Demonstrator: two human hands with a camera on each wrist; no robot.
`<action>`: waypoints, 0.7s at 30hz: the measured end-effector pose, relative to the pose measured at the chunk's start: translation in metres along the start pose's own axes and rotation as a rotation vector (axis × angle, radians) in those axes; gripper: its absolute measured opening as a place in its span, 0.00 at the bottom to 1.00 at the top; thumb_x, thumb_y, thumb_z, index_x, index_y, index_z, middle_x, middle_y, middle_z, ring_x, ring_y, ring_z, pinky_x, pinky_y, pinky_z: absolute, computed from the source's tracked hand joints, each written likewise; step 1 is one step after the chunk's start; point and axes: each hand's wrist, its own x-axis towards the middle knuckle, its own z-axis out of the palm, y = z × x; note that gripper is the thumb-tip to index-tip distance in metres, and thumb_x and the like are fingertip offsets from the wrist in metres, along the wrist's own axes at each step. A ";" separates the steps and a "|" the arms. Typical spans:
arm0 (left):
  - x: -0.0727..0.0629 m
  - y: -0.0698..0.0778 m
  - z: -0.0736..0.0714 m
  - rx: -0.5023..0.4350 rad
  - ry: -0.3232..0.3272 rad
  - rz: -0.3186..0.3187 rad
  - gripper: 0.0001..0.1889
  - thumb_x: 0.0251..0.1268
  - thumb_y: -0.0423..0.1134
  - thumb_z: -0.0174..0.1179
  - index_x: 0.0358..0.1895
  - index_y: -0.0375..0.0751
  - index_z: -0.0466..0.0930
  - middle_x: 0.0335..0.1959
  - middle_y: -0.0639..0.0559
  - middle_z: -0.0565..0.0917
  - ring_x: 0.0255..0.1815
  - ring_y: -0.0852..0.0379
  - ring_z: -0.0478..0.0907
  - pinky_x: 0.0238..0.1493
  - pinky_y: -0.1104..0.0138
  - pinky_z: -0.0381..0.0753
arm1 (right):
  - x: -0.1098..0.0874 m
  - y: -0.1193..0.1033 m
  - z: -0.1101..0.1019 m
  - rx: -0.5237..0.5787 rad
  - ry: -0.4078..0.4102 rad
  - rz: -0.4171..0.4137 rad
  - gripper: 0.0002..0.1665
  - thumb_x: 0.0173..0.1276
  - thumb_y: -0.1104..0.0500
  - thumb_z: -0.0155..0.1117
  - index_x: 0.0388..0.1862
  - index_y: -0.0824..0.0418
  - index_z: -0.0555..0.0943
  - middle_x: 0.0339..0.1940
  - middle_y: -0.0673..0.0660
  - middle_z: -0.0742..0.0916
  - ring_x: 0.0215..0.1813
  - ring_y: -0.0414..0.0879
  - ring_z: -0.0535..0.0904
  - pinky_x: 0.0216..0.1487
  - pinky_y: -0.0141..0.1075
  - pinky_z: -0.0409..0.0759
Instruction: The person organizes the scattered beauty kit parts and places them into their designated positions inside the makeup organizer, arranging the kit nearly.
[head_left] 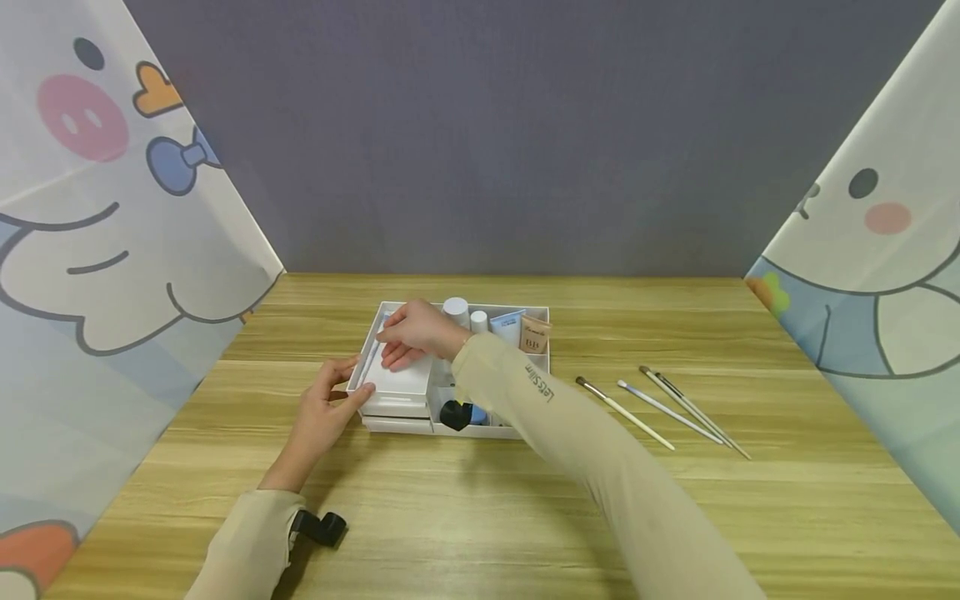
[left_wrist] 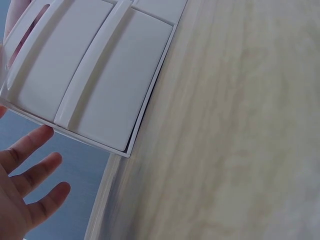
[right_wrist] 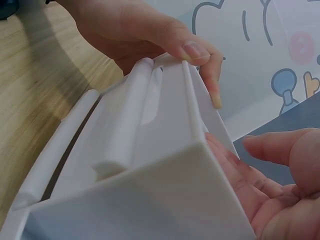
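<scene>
A white desktop organizer [head_left: 401, 385] with two stacked drawers at its front left stands on the table. My left hand [head_left: 321, 417] grips its front left corner, the thumb over the top edge and fingers against the side wall. In the right wrist view, the left thumb [right_wrist: 194, 54] presses the rim above the drawer handles. My right hand [head_left: 422, 335] is over the organizer's left part, palm partly turned up. Its fingertips dip behind the wall, and its thumb [right_wrist: 267, 149] stands apart from them. A slim pale stick [head_left: 372, 350] lies along the left slot beside this hand.
White-capped bottles [head_left: 455, 310], a blue-and-white tube [head_left: 507, 327] and a tan BB tube [head_left: 534, 333] fill the organizer's back right. Several makeup brushes [head_left: 630, 418] lie on the wooden table [head_left: 465, 517] to the right. A grey panel [head_left: 510, 150] rises behind.
</scene>
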 end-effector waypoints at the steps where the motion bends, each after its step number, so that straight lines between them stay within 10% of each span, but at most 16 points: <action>1: 0.000 -0.001 0.000 0.002 0.000 0.000 0.21 0.66 0.31 0.65 0.60 0.34 0.73 0.62 0.38 0.78 0.49 0.78 0.70 0.44 0.77 0.75 | 0.000 0.000 0.000 0.004 0.000 -0.001 0.16 0.74 0.66 0.60 0.56 0.72 0.73 0.31 0.67 0.87 0.26 0.49 0.84 0.32 0.38 0.86; 21: 0.001 -0.001 0.000 0.007 -0.001 0.006 0.21 0.66 0.30 0.64 0.60 0.33 0.72 0.62 0.37 0.78 0.49 0.78 0.70 0.43 0.78 0.74 | -0.002 0.015 -0.004 0.202 0.028 -0.195 0.20 0.71 0.70 0.61 0.60 0.74 0.72 0.29 0.63 0.86 0.28 0.47 0.84 0.38 0.41 0.86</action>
